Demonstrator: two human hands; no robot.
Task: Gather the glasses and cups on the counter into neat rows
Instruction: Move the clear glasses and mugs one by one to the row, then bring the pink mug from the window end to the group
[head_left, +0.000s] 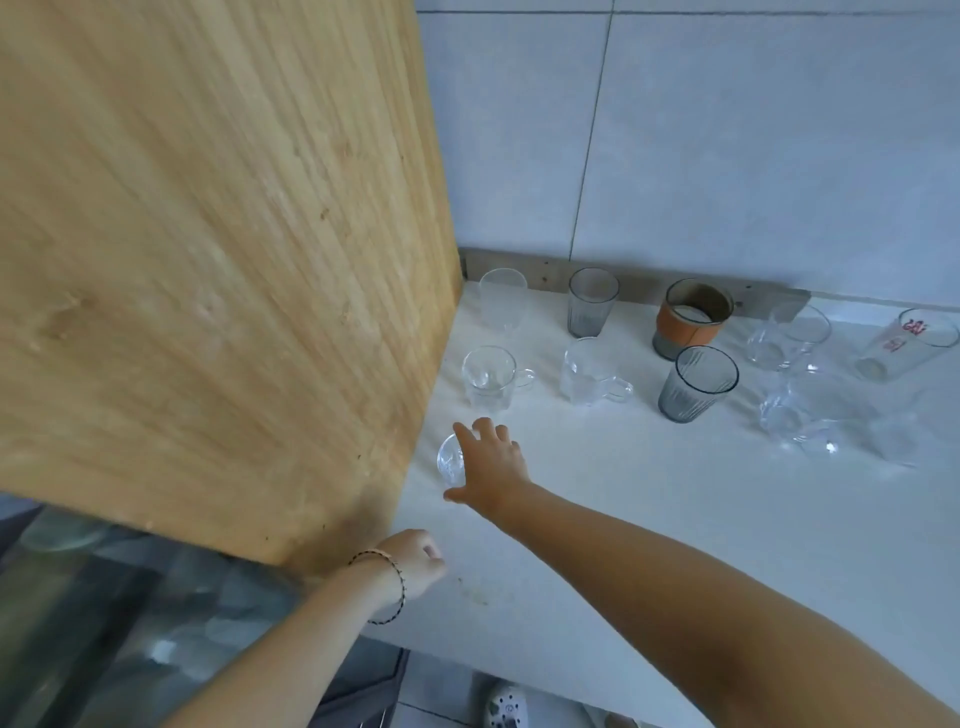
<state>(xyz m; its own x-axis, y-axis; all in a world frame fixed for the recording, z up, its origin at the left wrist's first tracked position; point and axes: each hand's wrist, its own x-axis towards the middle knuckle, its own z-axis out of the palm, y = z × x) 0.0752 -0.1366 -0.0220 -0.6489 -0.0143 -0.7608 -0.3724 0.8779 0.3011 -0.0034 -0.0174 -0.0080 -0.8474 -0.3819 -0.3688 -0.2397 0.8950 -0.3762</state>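
Observation:
My right hand (488, 465) reaches over the white counter (649, 519) and lies on a small clear glass (450, 460) next to the wooden panel; whether the fingers grip it is unclear. My left hand (413, 564), with a cord bracelet, rests as a loose fist at the counter's front edge. Behind stand a clear handled cup (488, 376), a second clear mug (589, 370), a tall clear glass (503, 299), two grey ribbed tumblers (591, 301) (696, 383) and a glass with an orange sleeve (691, 325).
A big wooden cabinet side (208, 260) walls off the left. At the right stand several more clear glasses (789, 338) and a tumbler with red print (906, 351). A tiled wall (727, 130) backs the counter. A shoe (506, 706) shows on the floor below.

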